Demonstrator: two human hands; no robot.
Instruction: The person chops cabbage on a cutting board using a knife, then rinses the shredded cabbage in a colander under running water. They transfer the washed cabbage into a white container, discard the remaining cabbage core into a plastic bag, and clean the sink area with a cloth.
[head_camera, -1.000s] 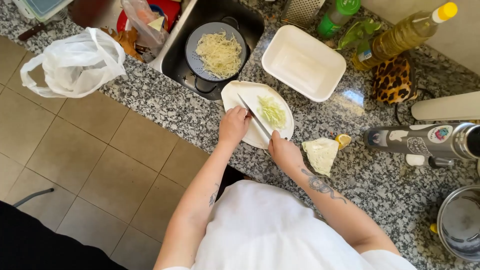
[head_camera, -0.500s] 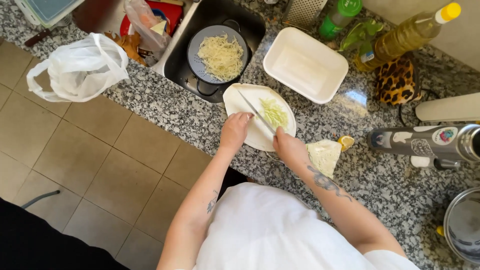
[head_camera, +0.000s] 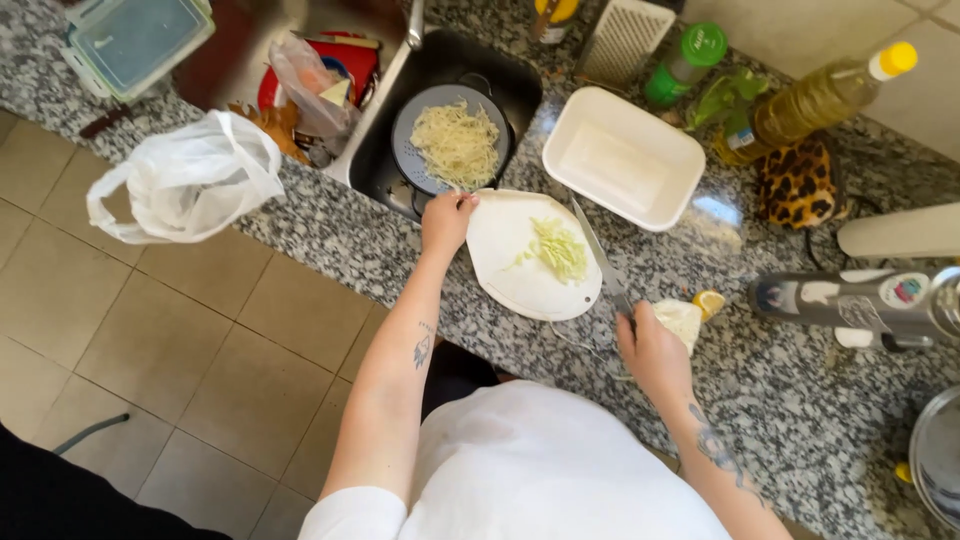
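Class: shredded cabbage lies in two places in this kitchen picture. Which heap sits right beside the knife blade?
The small greenish heap on the white cutting board, next to the knife; the larger pale heap lies in the dark colander in the sink.

head camera, looking steeply down, countertop (head_camera: 330, 235) near

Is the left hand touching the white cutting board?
Touching. In the head view the left hand grips the upper left edge of the white cutting board next to the sink, with no gap visible between them.
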